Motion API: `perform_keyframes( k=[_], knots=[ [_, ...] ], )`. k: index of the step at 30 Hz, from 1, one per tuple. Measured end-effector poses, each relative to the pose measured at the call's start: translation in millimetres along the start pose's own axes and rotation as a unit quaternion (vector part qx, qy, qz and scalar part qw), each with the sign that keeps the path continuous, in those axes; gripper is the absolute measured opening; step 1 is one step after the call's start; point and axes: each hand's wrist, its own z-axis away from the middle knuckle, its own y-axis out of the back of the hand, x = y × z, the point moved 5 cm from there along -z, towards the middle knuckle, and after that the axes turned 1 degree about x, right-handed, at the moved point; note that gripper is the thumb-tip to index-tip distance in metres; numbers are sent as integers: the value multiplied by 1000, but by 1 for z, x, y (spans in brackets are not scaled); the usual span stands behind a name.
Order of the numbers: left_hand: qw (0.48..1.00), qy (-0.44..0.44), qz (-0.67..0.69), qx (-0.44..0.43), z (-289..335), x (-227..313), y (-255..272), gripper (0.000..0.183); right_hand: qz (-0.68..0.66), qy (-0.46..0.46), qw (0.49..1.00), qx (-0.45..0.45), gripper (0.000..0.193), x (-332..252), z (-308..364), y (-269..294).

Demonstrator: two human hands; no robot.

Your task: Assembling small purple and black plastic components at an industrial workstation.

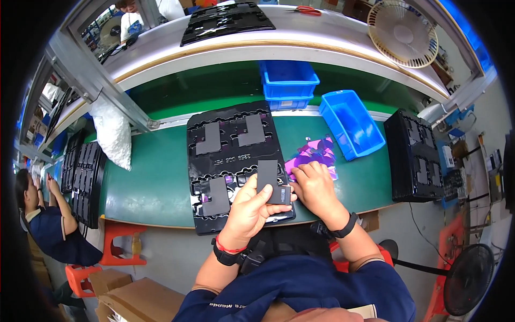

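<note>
My left hand (248,212) grips a dark grey L-shaped flat piece (267,174), thumb on its face, above the lower right part of a black moulded tray (201,162). Similar L-shaped pieces lie in the tray's other pockets, one at the upper left (212,137), one at the upper right (251,131) and one at the lower left (216,196). My right hand (316,190) is closed, fingers curled, beside the held piece's right edge and partly over a pile of shiny purple film pieces (315,154). Whatever is between its fingertips is hidden.
An empty blue bin (351,126) sits behind the film; stacked blue bins (288,80) stand farther back. Black tray stacks flank the green table, right (399,161) and left (90,182). A white bag (111,131) hangs at left. A co-worker (51,220) sits at far left.
</note>
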Motion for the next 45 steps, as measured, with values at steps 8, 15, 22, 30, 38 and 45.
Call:
perform_keyframes(
  k=[8, 15, 22, 30, 38, 45],
  knots=[
    [1000, -19, -21, -1, -2, 1, -2, 33, 8, 34, 998, 52, 21, -4, 6, 7],
    [999, -33, -38, -5, -1, 2, -4, 35, 21, -12, 967, 253, 19, -2, 0, 56],
    [997, -39, 46, -39, 0, 0, 0, 42, -43, 178, 962, 205, 25, -62, 6, 63],
    [998, -51, 9, -24, 2, -2, 1, 38, -41, 188, 960, 202, 28, -64, 4, 50],
    [997, -59, -46, -35, 2, -3, -4, 39, -279, 5, 947, 159, 30, -37, -16, 60],
    [993, -58, -97, -29, 2, -5, -5, 38, -604, -178, 776, 36, 26, -21, -33, 26]
  ],
)
